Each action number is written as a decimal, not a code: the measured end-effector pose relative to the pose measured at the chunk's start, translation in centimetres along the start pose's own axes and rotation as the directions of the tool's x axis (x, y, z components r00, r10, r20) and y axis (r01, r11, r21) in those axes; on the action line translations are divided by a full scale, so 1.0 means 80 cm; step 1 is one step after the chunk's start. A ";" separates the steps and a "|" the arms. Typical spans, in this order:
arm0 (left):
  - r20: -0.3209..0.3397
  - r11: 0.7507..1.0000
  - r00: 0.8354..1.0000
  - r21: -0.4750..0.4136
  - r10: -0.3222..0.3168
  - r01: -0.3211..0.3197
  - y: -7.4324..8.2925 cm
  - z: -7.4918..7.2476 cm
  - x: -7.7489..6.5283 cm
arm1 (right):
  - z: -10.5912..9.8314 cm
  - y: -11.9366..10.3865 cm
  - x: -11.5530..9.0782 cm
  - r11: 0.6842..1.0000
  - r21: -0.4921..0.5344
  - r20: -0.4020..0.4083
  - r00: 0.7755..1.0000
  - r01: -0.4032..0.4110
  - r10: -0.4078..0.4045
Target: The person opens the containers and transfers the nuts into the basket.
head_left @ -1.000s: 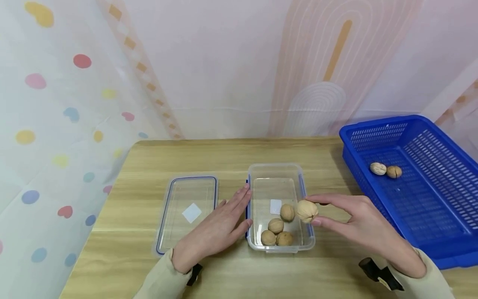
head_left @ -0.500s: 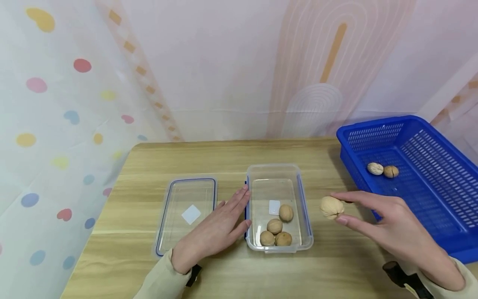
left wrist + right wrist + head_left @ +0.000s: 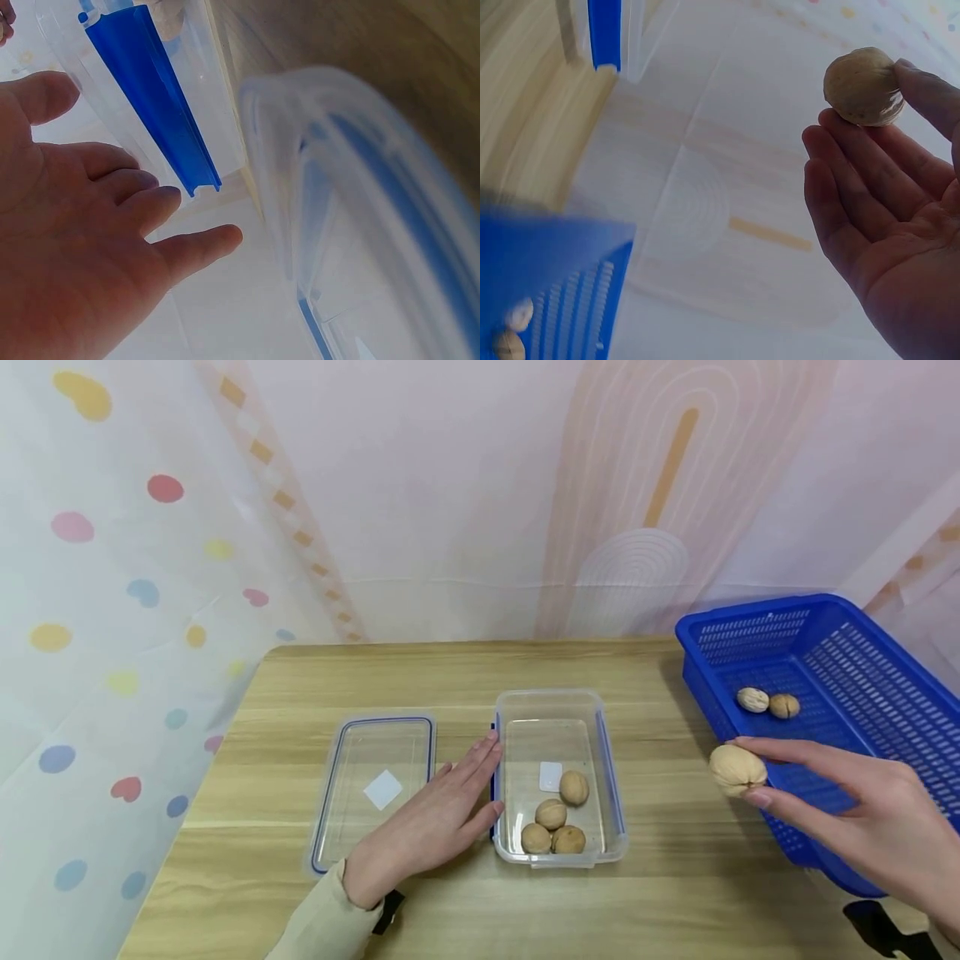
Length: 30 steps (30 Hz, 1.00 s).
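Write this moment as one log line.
right hand: pinches walnut near blue basket; left hand: at clear box; box: four walnuts; basket: two nuts visible; lid: off, left of box

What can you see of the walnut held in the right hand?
The walnut is pale tan and roundish, slightly oval in the head view, with a hard-looking, shallowly grooved shell and no visible opening. The right wrist view shows it shaded browner, with a small glossy patch. The right hand pinches it between thumb and fingers, off the table, near the left side of the blue basket. Nothing else visibly touches it.
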<state>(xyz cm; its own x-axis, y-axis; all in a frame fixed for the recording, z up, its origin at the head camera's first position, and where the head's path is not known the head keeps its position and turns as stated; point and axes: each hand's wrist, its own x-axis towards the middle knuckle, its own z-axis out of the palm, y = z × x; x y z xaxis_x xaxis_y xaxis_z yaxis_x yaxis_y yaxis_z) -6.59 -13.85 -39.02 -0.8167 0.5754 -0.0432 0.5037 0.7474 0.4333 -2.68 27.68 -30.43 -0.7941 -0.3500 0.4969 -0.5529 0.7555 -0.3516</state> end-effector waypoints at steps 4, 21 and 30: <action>0.006 1.000 1.000 -0.004 -0.008 0.008 -0.001 0.001 -0.003 | -0.008 0.009 -0.002 0.997 -0.067 -0.011 0.999 -0.037 0.036; -0.003 1.000 1.000 -0.001 -0.004 0.004 0.000 0.001 -0.001 | -0.030 0.057 0.002 0.974 0.174 -0.115 0.979 -0.145 0.166; 0.004 1.000 1.000 -0.002 -0.013 0.013 0.000 0.000 -0.001 | -0.038 0.090 0.001 0.943 0.180 -0.123 0.945 -0.278 0.303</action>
<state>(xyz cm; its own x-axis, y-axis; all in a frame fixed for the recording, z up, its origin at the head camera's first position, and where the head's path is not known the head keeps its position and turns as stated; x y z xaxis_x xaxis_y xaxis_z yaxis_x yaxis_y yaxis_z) -6.52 -13.86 -39.04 -0.8217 0.5674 -0.0525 0.4928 0.7539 0.4346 -6.01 34.78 -30.51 -0.8867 -0.0340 0.4610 -0.3460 0.7102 -0.6131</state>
